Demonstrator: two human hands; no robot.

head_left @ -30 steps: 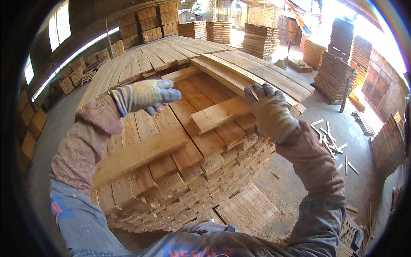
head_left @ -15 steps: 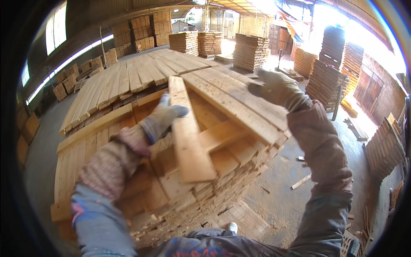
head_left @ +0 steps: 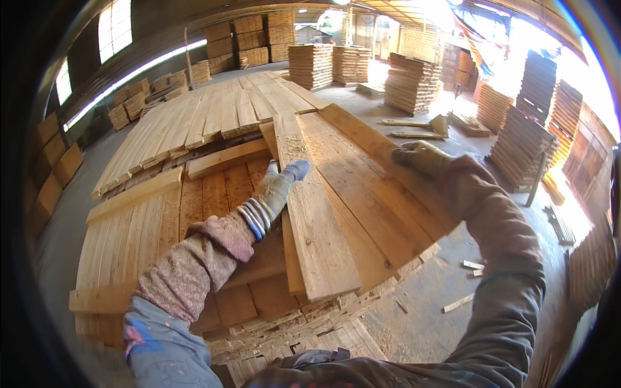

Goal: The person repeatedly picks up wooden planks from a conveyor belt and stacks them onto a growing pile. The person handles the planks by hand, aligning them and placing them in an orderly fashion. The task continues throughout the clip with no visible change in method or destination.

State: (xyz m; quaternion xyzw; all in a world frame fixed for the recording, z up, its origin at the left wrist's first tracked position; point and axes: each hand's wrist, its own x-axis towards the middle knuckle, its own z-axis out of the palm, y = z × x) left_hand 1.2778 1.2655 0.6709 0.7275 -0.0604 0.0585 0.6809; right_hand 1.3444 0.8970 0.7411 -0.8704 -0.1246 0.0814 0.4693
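My left hand [head_left: 282, 181], in a glove with a blue fingertip, grips the left edge of a long, pale wooden plank [head_left: 320, 236]. That plank lies lengthwise over the pile, with sawdust on its far part. My gloved right hand [head_left: 424, 158] is closed at the outer edge of a browner plank [head_left: 381, 165] on the pile's right side; its fingertips are partly hidden. Between the two lie more boards [head_left: 352, 200] side by side. Beneath them is a thick stack of planks [head_left: 304, 317] with rough, layered ends.
Pale boards [head_left: 213, 113] cover the far part of the pile, and a crosspiece [head_left: 226, 158] lies left of my left hand. Tall timber stacks [head_left: 411, 81] stand beyond and at the right [head_left: 524, 139]. Wood scraps [head_left: 458, 302] and sawdust lie on the concrete floor [head_left: 420, 330].
My right hand has come down from above the boards onto the outer plank's edge. The plank at my left hand has shifted towards the right-hand boards. The view has turned slightly left.
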